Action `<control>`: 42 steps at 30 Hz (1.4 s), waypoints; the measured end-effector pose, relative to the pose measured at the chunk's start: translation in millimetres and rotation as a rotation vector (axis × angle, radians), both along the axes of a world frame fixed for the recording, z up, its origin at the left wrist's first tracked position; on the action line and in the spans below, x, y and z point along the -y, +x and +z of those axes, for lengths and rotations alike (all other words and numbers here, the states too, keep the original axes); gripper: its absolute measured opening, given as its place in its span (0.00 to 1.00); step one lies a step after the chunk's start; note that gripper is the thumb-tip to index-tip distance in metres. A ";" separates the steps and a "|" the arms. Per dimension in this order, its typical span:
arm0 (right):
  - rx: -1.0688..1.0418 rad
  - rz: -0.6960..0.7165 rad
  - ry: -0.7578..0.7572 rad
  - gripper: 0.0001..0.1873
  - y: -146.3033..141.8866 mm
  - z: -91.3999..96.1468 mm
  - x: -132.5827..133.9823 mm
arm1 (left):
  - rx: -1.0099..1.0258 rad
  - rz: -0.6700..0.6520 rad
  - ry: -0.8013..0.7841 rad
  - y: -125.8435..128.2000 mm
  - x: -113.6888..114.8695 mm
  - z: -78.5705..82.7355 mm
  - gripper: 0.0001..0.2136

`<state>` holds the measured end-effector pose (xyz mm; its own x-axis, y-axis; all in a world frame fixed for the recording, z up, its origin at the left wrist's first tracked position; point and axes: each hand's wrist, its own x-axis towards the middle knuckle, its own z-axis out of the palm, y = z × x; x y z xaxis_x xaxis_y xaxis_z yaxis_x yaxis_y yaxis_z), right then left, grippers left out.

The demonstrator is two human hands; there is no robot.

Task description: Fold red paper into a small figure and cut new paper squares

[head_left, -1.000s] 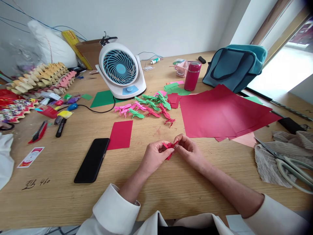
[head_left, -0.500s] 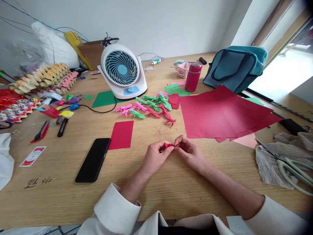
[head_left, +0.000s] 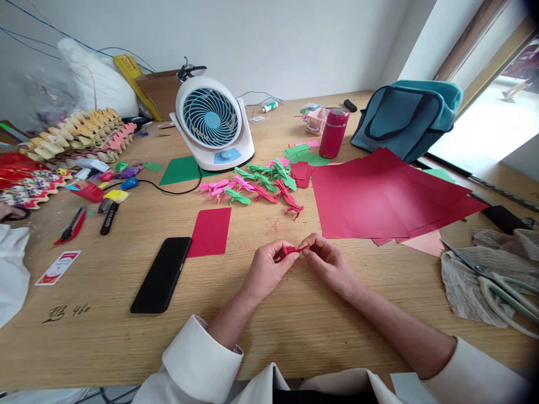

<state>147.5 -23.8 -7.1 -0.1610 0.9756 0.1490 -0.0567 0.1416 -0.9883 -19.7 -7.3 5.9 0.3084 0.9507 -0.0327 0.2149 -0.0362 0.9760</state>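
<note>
Between my two hands is a small folded piece of red paper [head_left: 289,249]. My left hand [head_left: 270,266] pinches its body with thumb and forefinger. With its fingertips, my right hand [head_left: 326,262] grips a thin strip at the piece's right end. Fingers hide part of the paper. Just beyond my hands lies a cluster of folded paper figures in green [head_left: 265,180], pink [head_left: 217,188] and red [head_left: 287,194]. A flat red paper rectangle [head_left: 210,231] lies to the left, next to a black phone [head_left: 160,275].
Large red sheets [head_left: 379,196] cover the right side. Scissors [head_left: 490,275] rest on a crumpled cloth [head_left: 455,286]. Behind stand a fan [head_left: 213,123], a red flask [head_left: 334,133] and a blue bag [head_left: 404,120]. A marker [head_left: 109,217] and a cutter knife [head_left: 74,225] lie left.
My right fingertips have shifted slightly on the strip, and a little more of the red paper shows between the hands. At the far left edge, a white sleeve has moved slightly inward.
</note>
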 end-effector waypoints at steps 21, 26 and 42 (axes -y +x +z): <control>0.001 -0.069 0.015 0.06 1.8 -6.6 -3.0 | -0.053 0.022 0.234 2.0 2.2 -0.9 0.08; -0.032 -0.014 -0.021 0.07 -0.9 -10.6 -2.4 | 0.037 0.002 0.064 4.2 1.6 1.3 0.08; 0.026 -0.002 -0.037 0.03 -0.3 -5.2 -1.7 | 0.121 0.007 -0.048 7.0 5.5 -2.3 0.07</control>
